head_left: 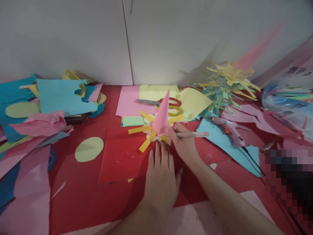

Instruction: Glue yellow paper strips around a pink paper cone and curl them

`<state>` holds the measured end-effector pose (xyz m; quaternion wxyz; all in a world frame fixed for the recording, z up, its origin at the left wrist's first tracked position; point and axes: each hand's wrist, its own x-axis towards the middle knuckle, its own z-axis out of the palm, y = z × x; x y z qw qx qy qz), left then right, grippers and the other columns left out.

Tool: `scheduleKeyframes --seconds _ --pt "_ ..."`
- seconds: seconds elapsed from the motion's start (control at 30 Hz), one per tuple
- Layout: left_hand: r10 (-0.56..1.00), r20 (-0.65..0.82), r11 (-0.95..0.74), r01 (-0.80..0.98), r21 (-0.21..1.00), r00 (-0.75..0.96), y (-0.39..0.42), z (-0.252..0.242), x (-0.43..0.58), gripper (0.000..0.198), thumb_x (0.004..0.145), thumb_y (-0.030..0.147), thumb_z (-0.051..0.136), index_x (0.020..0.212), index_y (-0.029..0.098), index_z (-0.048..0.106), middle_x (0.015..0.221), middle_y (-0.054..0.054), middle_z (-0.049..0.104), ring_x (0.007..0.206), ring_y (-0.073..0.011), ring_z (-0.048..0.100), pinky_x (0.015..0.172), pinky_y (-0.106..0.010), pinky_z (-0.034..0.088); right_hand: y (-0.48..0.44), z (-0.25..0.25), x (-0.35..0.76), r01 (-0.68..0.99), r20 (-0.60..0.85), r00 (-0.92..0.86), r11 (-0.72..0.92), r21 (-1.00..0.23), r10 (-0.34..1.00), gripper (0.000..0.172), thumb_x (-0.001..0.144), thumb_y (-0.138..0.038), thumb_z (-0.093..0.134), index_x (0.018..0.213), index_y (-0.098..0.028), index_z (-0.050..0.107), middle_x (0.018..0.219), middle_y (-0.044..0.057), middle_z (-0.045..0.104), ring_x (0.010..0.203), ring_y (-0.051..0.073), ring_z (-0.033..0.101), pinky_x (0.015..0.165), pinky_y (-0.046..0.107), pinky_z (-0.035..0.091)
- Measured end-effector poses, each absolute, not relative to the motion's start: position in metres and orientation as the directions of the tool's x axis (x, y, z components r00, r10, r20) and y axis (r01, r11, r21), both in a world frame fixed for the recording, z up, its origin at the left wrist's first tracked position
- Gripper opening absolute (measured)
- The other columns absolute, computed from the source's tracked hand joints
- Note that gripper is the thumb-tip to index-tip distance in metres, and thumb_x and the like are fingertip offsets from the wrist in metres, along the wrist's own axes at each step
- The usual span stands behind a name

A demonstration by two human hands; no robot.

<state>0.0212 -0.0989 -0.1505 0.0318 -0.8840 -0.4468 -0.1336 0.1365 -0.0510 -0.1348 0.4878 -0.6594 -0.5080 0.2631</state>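
A pink paper cone (161, 117) stands upright in the middle, with yellow paper strips (148, 142) spreading out from its base over a red sheet (119, 156). Lying flat with its fingers stretched out, my left hand (161, 169) touches the front of the cone's base and a yellow strip there. My right hand (183, 147) is closed around a pen (193, 134) at the cone's right side. The pen's tip is hidden behind my fingers and the base. Behind the cone lie scissors (149, 102) with red and yellow handles.
A pale green paper oval (89, 149) lies at left, beside piled pink (36, 182) and blue paper scraps (61, 98). At right, a pink glue gun (232, 130) rests on blue paper (220, 140). A fringed paper piece with a pink cone (256, 49) stands at back right, near plastic bags (288, 101).
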Motion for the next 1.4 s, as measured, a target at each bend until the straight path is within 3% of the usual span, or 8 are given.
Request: scheduleKeyframes --seconds 0.3,0.5,0.9,1.4 --pt "0.775 0.299 -0.6 0.797 0.068 0.557 -0.0987 -0.1506 0.0213 0.051 0.089 0.038 0.035 0.124 0.006 0.053 0.131 -0.018 0.051 0.121 -0.0315 0.048 0.094 -0.046 0.046 -0.0517 -0.1335 0.1338 0.38 0.077 0.342 -0.063 -0.923 0.937 0.03 0.079 -0.032 0.051 0.057 -0.023 0.033 0.042 -0.008 0.043 0.042 0.009 0.042 0.046 0.023 0.035" --pt "0.772 0.31 -0.599 0.799 0.06 0.555 -0.0988 -0.1519 0.021 0.051 0.088 0.039 0.036 0.123 0.006 0.054 0.132 -0.017 0.051 0.121 -0.0311 0.048 0.094 -0.045 0.047 -0.0509 -0.134 0.1354 0.391 0.13 0.375 -0.029 -0.92 0.918 0.031 0.081 -0.034 0.05 0.057 -0.023 0.035 0.044 -0.008 0.045 0.045 0.01 0.044 0.05 0.023 0.036" --pt "0.766 0.325 -0.6 0.798 0.054 0.554 -0.0989 -0.1522 0.0208 0.049 0.088 0.037 0.038 0.122 0.007 0.055 0.129 -0.018 0.054 0.118 -0.0304 0.05 0.093 -0.045 0.047 -0.0522 -0.1356 0.133 0.549 0.165 0.342 -0.055 -0.834 0.925 0.029 0.081 -0.033 0.047 0.06 -0.022 0.03 0.046 -0.008 0.037 0.043 0.008 0.034 0.045 0.022 0.028" --pt "0.75 0.399 -0.59 0.806 0.046 0.527 -0.0977 -0.1512 0.0219 0.047 0.087 0.036 0.038 0.119 0.008 0.058 0.125 -0.016 0.057 0.115 -0.0296 0.053 0.091 -0.044 0.049 -0.0497 -0.1364 0.1343 0.526 0.223 0.35 0.007 -0.851 0.91 0.03 0.079 -0.029 0.045 0.057 -0.023 0.026 0.048 -0.008 0.027 0.045 0.008 0.026 0.042 0.022 0.024"
